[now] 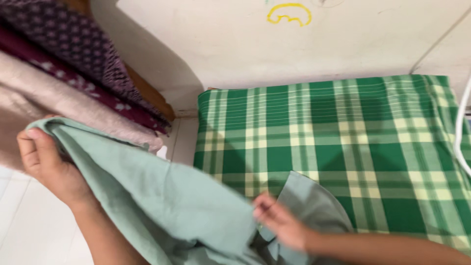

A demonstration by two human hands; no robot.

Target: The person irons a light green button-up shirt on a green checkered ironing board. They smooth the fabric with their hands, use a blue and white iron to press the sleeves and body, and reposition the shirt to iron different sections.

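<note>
Seen from above, two bare hands hold a pale green garment. The left hand, at nine o'clock, grips one raised edge in closed fingers. The right hand, at five o'clock, pinches another part low down; its fingers are blurred. The cloth hangs between them, partly over a green plaid mat at three o'clock. Folded purple and pink fabrics lie at ten o'clock.
</note>
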